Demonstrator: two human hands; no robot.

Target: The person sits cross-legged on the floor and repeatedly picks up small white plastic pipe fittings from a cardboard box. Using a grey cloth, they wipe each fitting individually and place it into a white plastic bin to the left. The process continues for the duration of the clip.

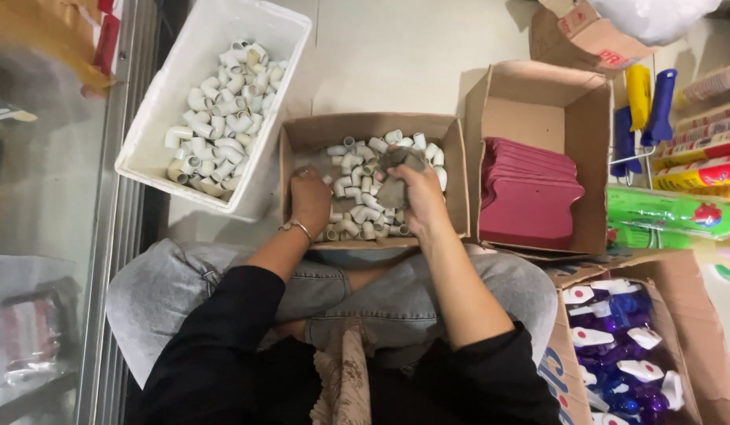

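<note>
A person sits cross-legged on the floor in grey jeans, seen from above, with a cardboard box of white pipe elbows just beyond the knees. The left hand, a bracelet at its wrist, reaches down into the box's left side among the fittings; whether its fingers are closed on one cannot be told. The right hand, over the box's right half, grips a grey cloth bunched around something, seemingly for wiping. Left of the box and farther out, a white plastic bin holds more elbows. Right of the box stands an open carton of dark red flat pieces.
</note>
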